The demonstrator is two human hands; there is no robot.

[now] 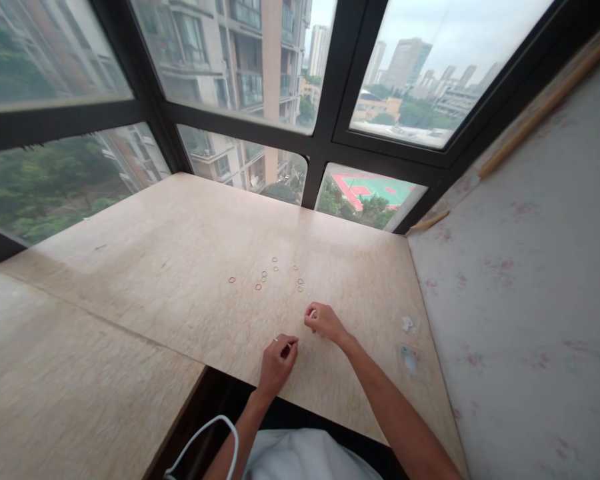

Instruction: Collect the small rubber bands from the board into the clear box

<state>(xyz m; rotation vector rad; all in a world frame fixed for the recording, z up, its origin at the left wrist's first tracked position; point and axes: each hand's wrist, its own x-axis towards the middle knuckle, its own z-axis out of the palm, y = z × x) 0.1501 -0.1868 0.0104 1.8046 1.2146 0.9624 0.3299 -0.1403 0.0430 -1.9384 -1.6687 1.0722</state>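
Observation:
Both my hands hover over or rest at the near part of the beige marble-patterned surface. My left hand [279,363] has thumb and fingertips pinched together, with a ring on one finger; what sits in the pinch is too small to make out. Slightly farther forward and to the right, my right hand [325,321] is curled, thumb against the fingers, its contents also unclear. Beyond them lie several thin small loops like rubber bands: a red loop [232,280], another red loop [259,287], a dark loop [275,260] and a brownish loop [301,281].
By the floral wall [525,300] on the right lie a clear plastic package [410,360] and a crumpled white scrap [407,324]. Dark window frames [250,123] border the far side. A white cable [225,420] loops near my left forearm, beside a dark gap below the edge.

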